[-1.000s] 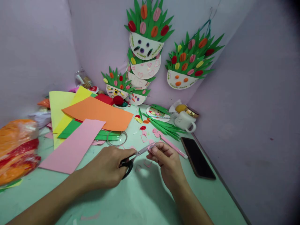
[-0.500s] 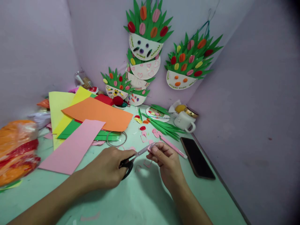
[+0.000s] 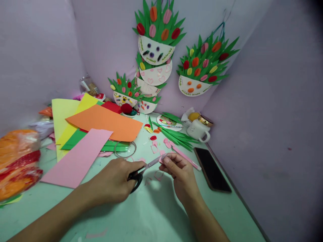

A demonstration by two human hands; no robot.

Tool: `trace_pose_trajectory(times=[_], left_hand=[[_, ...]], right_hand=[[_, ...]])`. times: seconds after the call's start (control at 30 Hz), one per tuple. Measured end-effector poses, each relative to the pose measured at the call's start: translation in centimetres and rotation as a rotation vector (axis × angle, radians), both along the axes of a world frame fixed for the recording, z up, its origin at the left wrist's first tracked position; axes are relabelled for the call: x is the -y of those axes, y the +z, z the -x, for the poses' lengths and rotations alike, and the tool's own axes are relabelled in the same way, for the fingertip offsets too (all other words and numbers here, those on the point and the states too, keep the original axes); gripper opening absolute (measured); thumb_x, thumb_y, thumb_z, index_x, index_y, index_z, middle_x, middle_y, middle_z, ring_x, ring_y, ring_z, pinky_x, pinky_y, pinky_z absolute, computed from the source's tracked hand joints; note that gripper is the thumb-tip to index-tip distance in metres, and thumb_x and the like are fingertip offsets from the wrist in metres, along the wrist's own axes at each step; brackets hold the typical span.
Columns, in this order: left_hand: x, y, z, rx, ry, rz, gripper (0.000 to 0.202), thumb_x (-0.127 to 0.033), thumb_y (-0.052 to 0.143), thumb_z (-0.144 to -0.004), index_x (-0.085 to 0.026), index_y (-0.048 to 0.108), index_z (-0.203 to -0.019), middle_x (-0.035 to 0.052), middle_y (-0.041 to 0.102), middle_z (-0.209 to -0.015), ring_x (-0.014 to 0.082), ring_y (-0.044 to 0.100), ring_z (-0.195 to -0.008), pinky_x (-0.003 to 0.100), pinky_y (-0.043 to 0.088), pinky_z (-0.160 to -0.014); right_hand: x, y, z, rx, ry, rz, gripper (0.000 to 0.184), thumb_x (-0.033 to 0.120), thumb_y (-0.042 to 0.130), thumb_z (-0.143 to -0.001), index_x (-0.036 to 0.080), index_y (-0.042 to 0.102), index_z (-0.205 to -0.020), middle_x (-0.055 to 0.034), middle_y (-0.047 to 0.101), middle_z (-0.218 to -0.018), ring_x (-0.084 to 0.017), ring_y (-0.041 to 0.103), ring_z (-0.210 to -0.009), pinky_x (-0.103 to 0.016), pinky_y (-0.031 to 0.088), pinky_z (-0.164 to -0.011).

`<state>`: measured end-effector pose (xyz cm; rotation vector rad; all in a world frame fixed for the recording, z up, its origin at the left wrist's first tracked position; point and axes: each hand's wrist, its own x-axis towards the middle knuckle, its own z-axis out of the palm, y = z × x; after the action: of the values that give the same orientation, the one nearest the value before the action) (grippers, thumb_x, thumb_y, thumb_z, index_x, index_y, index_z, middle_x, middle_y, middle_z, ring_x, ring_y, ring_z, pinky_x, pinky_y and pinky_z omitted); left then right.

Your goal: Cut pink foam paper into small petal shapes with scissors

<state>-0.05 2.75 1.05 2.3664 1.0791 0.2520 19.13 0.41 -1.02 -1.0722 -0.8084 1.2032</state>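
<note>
My left hand (image 3: 117, 179) is wrapped round the black handles of a pair of scissors (image 3: 137, 179), whose blades point right and up. My right hand (image 3: 180, 173) pinches a small piece of pink paper (image 3: 161, 160) between thumb and fingers. The blade tips meet the paper at my fingertips, and part of it is hidden by them. Thin pink paper scraps (image 3: 158, 175) lie on the table just below. Behind my right hand lies a pink pen (image 3: 188, 157), next to small pink cut pieces (image 3: 167, 143).
Coloured paper sheets (image 3: 103, 122) overlap at the left, beside a plastic bag (image 3: 19, 164). A phone (image 3: 212, 169) and a white mug (image 3: 198, 130) stand along the right side. Green paper leaves (image 3: 174, 136) lie behind. Paper flower baskets (image 3: 156, 50) hang on the wall.
Almost nothing differs. Both hands, the scissors and the pink paper keep nearly the same place, with only a very slight shift of the whole view.
</note>
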Motion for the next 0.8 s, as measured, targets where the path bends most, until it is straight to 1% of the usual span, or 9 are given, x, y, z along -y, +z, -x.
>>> trace_pose_trajectory(times=[0.2,0.37,0.47,0.6,0.8], left_hand=[[0.2,0.2,-0.3,0.027,0.004,0.018,0.026,-0.012,0.041,-0.069,-0.024,0.056,-0.086,-0.0039,0.055,-0.064,0.0132,0.05,-0.06,0.022,0.029,-0.053],[0.4,0.1,-0.3,0.057,0.027,0.025,0.031,-0.015,0.043,-0.073,-0.026,0.056,-0.099,-0.0031,0.061,-0.072,0.0138,0.054,-0.065,0.023,0.03,-0.055],[0.5,0.2,-0.4,0.06,0.033,0.022,0.029,-0.015,0.044,-0.072,-0.025,0.056,-0.096,-0.0029,0.061,-0.072,0.0138,0.053,-0.064,0.023,0.03,-0.056],[0.5,0.2,-0.5,0.074,0.02,0.026,0.024,-0.015,0.043,-0.072,-0.025,0.056,-0.09,-0.0049,0.059,-0.069,0.0127,0.05,-0.061,0.023,0.03,-0.054],[0.6,0.2,-0.5,0.075,0.018,0.027,0.028,-0.016,0.043,-0.073,-0.027,0.056,-0.096,-0.0045,0.061,-0.073,0.0137,0.052,-0.063,0.023,0.031,-0.056]], right_hand=[[0.0,-0.4,0.3,-0.049,0.015,0.024,0.017,0.031,0.077,-0.06,0.018,0.067,-0.065,0.0023,0.064,-0.063,-0.01,0.059,-0.054,-0.024,0.048,-0.057],[0.1,-1.0,0.6,-0.011,0.072,0.021,0.019,0.033,0.076,-0.06,0.018,0.066,-0.065,0.0025,0.063,-0.061,-0.01,0.058,-0.055,-0.022,0.046,-0.055],[0.1,-1.1,0.7,0.02,0.104,0.029,0.02,0.035,0.076,-0.061,0.018,0.066,-0.065,0.0023,0.062,-0.06,-0.01,0.059,-0.055,-0.021,0.045,-0.054],[0.2,-1.0,0.8,0.018,0.105,0.018,0.019,0.034,0.075,-0.061,0.018,0.066,-0.065,0.003,0.061,-0.061,-0.009,0.058,-0.056,-0.021,0.045,-0.056],[0.2,-0.8,0.9,0.034,0.118,0.024,0.02,0.035,0.075,-0.06,0.018,0.066,-0.065,0.0027,0.061,-0.06,-0.01,0.057,-0.056,-0.021,0.044,-0.055]])
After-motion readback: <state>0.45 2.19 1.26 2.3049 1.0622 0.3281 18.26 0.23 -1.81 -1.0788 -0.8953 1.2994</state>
